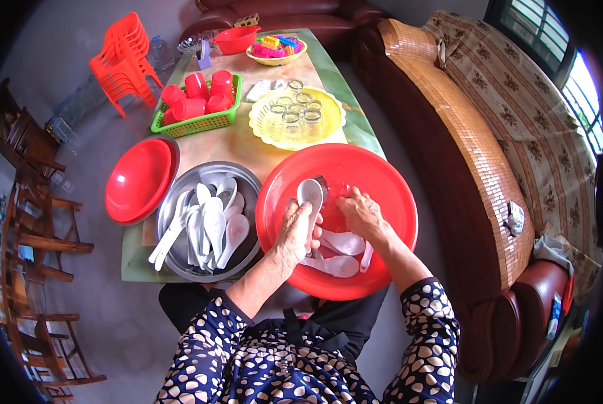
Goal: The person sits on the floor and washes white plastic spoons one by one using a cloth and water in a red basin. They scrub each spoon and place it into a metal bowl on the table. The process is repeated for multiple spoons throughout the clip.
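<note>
My left hand is closed round a white soup spoon, its bowl end pointing up, over a large red basin. A dark shiny edge shows just behind that spoon's bowl; I cannot make out what it is. Inside the basin, to the right, my right hand has its fingers curled together, and what they hold, if anything, is hidden. More white spoons lie in the basin below my hands. Left of it, a grey metal basin holds several white soup spoons in a heap.
Red plates or lids lie at the table's left edge. Behind stand a green basket of red cups, a yellow scalloped tray with clear glasses, and a bowl of colourful blocks. A long sofa runs along the right.
</note>
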The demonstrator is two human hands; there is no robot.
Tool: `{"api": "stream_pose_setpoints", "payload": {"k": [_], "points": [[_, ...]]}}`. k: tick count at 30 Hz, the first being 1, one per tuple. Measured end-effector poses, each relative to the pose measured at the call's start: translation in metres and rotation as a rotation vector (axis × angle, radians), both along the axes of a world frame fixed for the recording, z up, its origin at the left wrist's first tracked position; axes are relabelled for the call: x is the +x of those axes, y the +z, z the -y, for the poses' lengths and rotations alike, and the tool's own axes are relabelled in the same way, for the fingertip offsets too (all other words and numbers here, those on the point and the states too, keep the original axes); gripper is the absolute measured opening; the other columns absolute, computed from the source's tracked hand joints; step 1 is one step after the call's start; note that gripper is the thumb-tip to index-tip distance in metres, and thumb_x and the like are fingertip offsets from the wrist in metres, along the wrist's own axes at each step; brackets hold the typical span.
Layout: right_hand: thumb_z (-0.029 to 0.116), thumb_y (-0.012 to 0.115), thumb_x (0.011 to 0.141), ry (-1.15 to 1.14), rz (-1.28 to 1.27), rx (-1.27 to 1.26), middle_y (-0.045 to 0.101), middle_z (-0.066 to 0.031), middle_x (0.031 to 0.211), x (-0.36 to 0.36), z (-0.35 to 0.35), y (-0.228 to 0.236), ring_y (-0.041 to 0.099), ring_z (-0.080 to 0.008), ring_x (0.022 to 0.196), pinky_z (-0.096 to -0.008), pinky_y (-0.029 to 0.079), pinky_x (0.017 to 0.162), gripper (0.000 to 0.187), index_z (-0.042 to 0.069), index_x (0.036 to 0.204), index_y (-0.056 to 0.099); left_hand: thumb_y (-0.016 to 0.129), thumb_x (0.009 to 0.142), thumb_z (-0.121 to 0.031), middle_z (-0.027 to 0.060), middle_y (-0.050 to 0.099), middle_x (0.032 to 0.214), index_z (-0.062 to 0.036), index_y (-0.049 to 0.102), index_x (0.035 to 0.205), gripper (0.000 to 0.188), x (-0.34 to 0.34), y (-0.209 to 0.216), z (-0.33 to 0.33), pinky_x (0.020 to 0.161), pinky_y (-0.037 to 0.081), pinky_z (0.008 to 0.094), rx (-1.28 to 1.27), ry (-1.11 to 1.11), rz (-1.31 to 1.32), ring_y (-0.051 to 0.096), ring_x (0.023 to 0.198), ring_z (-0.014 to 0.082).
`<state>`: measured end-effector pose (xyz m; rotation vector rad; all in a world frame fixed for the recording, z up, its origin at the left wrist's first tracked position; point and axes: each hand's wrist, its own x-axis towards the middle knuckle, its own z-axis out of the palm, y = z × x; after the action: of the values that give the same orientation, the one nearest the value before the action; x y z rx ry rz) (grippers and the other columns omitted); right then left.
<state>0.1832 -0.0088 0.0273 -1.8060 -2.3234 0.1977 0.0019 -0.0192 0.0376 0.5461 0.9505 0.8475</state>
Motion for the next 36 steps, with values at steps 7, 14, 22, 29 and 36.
{"api": "stream_pose_setpoints", "payload": {"k": [7,14,22,29,36], "points": [[-0.008,0.061,0.072,0.103,-0.814,0.094,0.058,-0.0120,0.100,-0.043,0.045,0.068,0.061,-0.0290,0.091,-0.0347,0.053,0.075,0.039,0.008,0.108,0.057,0.047,0.088,-0.051,-0.0059,0.051,0.063,-0.0173,0.055,0.086,0.035,0.000,0.007,-0.002,0.037,0.036,0.0176,-0.057,-0.090,0.004,0.046,0.051,0.0041],[-0.010,0.051,0.077,0.226,-0.706,0.399,0.054,-0.0130,0.100,-0.058,0.030,0.065,0.059,-0.0294,0.091,-0.0348,0.051,0.075,0.034,0.005,0.107,0.058,0.048,0.088,-0.045,-0.0076,0.043,0.067,-0.0212,0.050,0.095,0.025,-0.006,0.011,0.003,0.039,0.027,0.0166,0.155,-0.230,0.091,0.037,0.050,0.0017],[0.002,0.045,0.086,-0.016,-1.110,0.007,0.057,-0.0135,0.090,-0.044,-0.002,0.076,0.060,-0.0265,0.085,-0.0330,0.050,0.074,0.023,0.003,0.105,0.058,0.049,0.091,-0.036,-0.0039,0.046,0.061,-0.0146,0.050,0.092,0.022,-0.003,0.020,0.002,0.034,0.021,0.0192,0.147,-0.309,0.125,0.030,0.040,0.0026],[0.008,0.050,0.085,-0.151,-0.520,0.158,0.061,-0.0189,0.080,-0.028,0.005,0.033,0.061,-0.0308,0.076,-0.0372,0.050,0.066,0.019,-0.001,0.100,0.059,0.042,0.091,-0.017,0.0006,0.049,0.070,-0.0187,0.036,0.111,0.020,0.008,0.025,0.009,0.034,0.025,0.0170,0.200,-0.108,-0.289,0.038,0.045,0.0038],[0.011,0.057,0.078,-0.092,0.029,-0.078,0.045,-0.0264,0.103,-0.012,0.010,0.014,0.056,-0.0428,0.086,-0.0481,0.051,0.066,0.021,0.004,0.099,0.057,0.048,0.089,-0.050,-0.0014,0.049,0.072,-0.0216,0.045,0.096,0.029,-0.002,0.022,-0.005,0.034,0.027,0.0162,0.020,-0.100,0.018,0.041,0.045,0.0049]]}}
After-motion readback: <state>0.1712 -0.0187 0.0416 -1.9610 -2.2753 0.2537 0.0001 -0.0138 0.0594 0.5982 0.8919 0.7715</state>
